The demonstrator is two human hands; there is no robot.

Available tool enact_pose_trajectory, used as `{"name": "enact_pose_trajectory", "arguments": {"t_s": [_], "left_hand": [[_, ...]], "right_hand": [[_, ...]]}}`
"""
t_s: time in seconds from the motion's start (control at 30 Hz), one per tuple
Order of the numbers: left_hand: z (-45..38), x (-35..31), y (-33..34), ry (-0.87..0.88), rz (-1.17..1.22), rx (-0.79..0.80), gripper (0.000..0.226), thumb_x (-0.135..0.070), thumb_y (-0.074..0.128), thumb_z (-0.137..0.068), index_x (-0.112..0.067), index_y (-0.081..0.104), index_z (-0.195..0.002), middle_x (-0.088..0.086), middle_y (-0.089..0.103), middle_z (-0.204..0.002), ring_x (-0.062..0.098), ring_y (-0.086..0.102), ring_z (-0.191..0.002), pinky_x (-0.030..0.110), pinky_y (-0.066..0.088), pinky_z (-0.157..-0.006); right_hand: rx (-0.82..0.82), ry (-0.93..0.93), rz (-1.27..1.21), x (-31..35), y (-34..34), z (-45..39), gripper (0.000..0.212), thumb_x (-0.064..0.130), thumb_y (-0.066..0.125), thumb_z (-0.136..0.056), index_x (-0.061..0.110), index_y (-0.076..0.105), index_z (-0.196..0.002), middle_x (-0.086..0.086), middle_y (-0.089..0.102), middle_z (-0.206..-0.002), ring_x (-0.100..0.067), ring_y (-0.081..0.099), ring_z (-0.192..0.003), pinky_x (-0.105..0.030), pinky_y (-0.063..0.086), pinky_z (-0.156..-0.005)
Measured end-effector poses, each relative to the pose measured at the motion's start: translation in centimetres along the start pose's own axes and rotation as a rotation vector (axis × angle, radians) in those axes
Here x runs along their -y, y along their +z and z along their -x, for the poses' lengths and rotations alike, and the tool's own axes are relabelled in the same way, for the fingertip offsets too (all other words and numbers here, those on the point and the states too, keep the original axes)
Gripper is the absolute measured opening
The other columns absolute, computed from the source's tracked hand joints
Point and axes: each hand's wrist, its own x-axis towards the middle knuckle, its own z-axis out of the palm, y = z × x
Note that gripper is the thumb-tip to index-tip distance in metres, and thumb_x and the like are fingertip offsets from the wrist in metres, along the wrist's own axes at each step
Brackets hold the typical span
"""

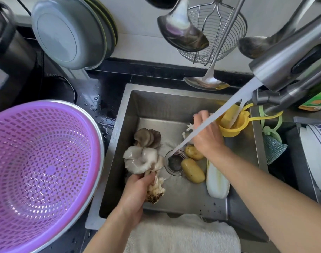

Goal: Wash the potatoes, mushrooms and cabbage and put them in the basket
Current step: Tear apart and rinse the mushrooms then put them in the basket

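My left hand (pixel 136 190) grips a cluster of grey oyster mushrooms (pixel 143 157) by its stem, held over the left side of the steel sink (pixel 123 114). My right hand (pixel 207 136) is closed on a small pale mushroom piece (pixel 188 129) under the running water stream (pixel 210 121). Two potatoes (pixel 192 170) lie beside the drain (pixel 174 161). A piece of pale cabbage (pixel 217 181) lies to their right, partly under my right forearm. The purple basket (pixel 41 170) sits empty on the counter at the left.
The faucet (pixel 291 61) reaches in from the upper right. A yellow strainer (pixel 232 125) hangs in the sink's back right corner. Ladles and a wire skimmer (pixel 216 30) hang above. A white towel (pixel 181 234) lies over the front edge. Dishes (pixel 316 152) stand at the right.
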Motion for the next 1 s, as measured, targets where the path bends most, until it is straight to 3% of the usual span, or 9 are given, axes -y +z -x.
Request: {"name": "enact_pose_trajectory", "arguments": {"t_s": [0.13, 0.27, 0.37, 0.47, 0.57, 0.63, 0.77, 0.9, 1.0], "left_hand": [[-0.1, 0.2, -0.1, 0.018, 0.014, 0.024, 0.026, -0.013, 0.064, -0.102, -0.013, 0.072, -0.127, 0.009, 0.079, -0.116, 0.027, 0.075, -0.111, 0.053, 0.052, -0.108], [0.1, 0.1, -0.3, 0.028, 0.058, 0.042, 0.027, -0.01, 0.061, -0.102, -0.011, 0.07, -0.127, 0.009, 0.078, -0.117, 0.024, 0.074, -0.111, 0.045, 0.054, -0.103], [0.5, -0.1, -0.4, 0.021, 0.125, 0.073, 0.028, -0.01, 0.055, -0.102, -0.008, 0.072, -0.124, 0.01, 0.079, -0.106, 0.023, 0.077, -0.096, 0.038, 0.053, -0.086], [0.7, -0.4, -0.4, -0.05, 0.233, 0.106, 0.031, -0.022, 0.051, -0.101, -0.007, 0.071, -0.118, 0.009, 0.071, -0.086, 0.021, 0.067, -0.074, 0.037, 0.048, -0.074], [0.8, -0.5, -0.5, -0.021, 0.2, 0.168, 0.028, -0.026, 0.058, -0.098, -0.007, 0.072, -0.113, 0.019, 0.069, -0.091, 0.024, 0.066, -0.08, 0.035, 0.049, -0.076], [0.9, -0.6, -0.5, 0.037, 0.099, 0.204, 0.025, -0.016, 0.058, -0.1, -0.007, 0.073, -0.117, 0.018, 0.076, -0.105, 0.025, 0.073, -0.096, 0.034, 0.053, -0.083], [0.6, -0.7, -0.3, 0.08, -0.024, 0.21, 0.029, -0.004, 0.057, -0.099, -0.005, 0.072, -0.124, 0.022, 0.075, -0.117, 0.037, 0.072, -0.114, 0.052, 0.053, -0.105], [0.3, -0.4, 0.1, -0.007, -0.069, 0.138, 0.026, -0.014, 0.058, -0.102, -0.012, 0.07, -0.125, 0.007, 0.079, -0.097, 0.02, 0.073, -0.086, 0.042, 0.055, -0.083], [0.1, -0.3, 0.1, 0.022, -0.104, 0.168, 0.025, -0.027, 0.061, -0.102, -0.025, 0.071, -0.125, 0.001, 0.079, -0.11, 0.018, 0.074, -0.104, 0.043, 0.056, -0.097]], "right_hand": [[0.196, -0.06, 0.306, -0.5, 1.0, -2.2, 0.051, 0.041, 0.056, -0.098, 0.009, 0.055, -0.137, -0.016, 0.054, -0.136, -0.036, 0.045, -0.128, -0.051, 0.029, -0.118], [0.386, -0.02, 0.353, 0.5, 0.6, -3.1, 0.056, 0.046, 0.046, -0.101, 0.016, 0.046, -0.148, -0.015, 0.055, -0.141, -0.037, 0.044, -0.137, -0.059, 0.002, -0.123], [0.291, -0.021, 0.226, 1.1, -0.6, -2.6, 0.044, 0.036, 0.055, -0.098, 0.015, 0.055, -0.137, -0.015, 0.057, -0.137, -0.037, 0.045, -0.133, -0.058, 0.014, -0.123], [0.113, 0.122, -0.201, 2.8, -1.8, 1.0, 0.025, 0.017, 0.057, -0.099, 0.014, 0.064, -0.122, -0.01, 0.062, -0.126, -0.032, 0.055, -0.118, -0.046, 0.046, -0.106], [0.552, 0.429, -0.933, 5.5, -2.9, 6.9, 0.015, 0.027, 0.057, -0.104, 0.023, 0.071, -0.108, 0.0, 0.07, -0.108, -0.02, 0.066, -0.101, -0.041, 0.057, -0.091], [0.723, 0.473, -1.297, 7.3, -3.0, 10.1, 0.014, 0.034, 0.064, -0.101, 0.024, 0.073, -0.103, 0.004, 0.075, -0.101, -0.016, 0.069, -0.095, -0.038, 0.058, -0.089], [0.591, 0.568, -1.439, 9.7, -1.0, 11.9, 0.009, 0.025, 0.074, -0.094, 0.019, 0.077, -0.1, -0.006, 0.079, -0.099, -0.026, 0.074, -0.096, -0.039, 0.06, -0.084], [0.491, 0.753, -1.508, 10.6, -0.5, 11.7, 0.006, 0.013, 0.072, -0.095, 0.009, 0.076, -0.095, -0.009, 0.077, -0.09, -0.02, 0.073, -0.08, -0.033, 0.062, -0.076], [0.417, 0.791, -1.521, 10.7, -1.3, 10.9, 0.006, 0.012, 0.072, -0.095, 0.007, 0.076, -0.096, -0.008, 0.078, -0.087, -0.018, 0.074, -0.074, -0.029, 0.062, -0.07]]}}
